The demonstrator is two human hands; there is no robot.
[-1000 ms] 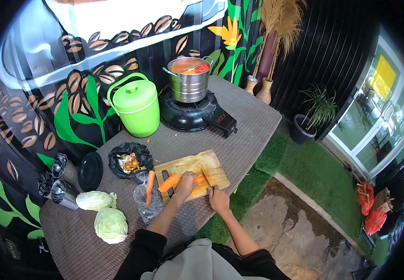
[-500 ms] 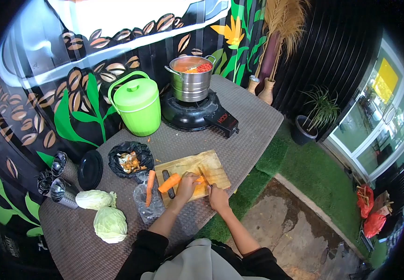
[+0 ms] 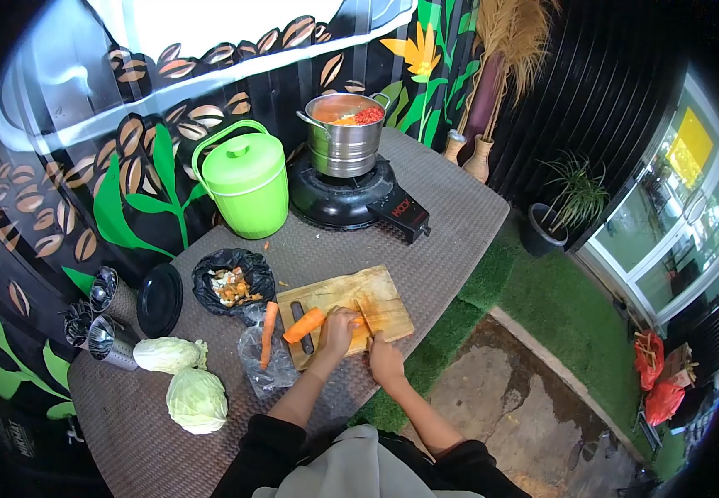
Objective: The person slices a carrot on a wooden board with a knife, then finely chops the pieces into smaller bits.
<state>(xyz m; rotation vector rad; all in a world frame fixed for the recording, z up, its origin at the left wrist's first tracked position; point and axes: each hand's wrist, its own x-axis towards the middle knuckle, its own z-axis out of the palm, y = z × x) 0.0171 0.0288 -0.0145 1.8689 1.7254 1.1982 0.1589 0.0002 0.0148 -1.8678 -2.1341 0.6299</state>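
A wooden cutting board lies near the table's front edge. My left hand is closed over it, its fingertips pressing down a piece of carrot that they partly cover. My right hand grips a knife, whose narrow blade stands at the carrot just right of my left fingertips. A thicker carrot piece rests on the board left of my left hand, crossing the board's dark slot. Another long carrot lies off the board on a clear plastic bag.
Behind the board stand a black bag of peelings, a lidded green bucket and a steel pot on a black stove. Left are a round cabbage, a longer cabbage, steel utensil holders and black plates.
The knife and my right hand have shifted slightly at the carrot, with the blade more upright. My left hand keeps its hold, and the whole view has moved a little.
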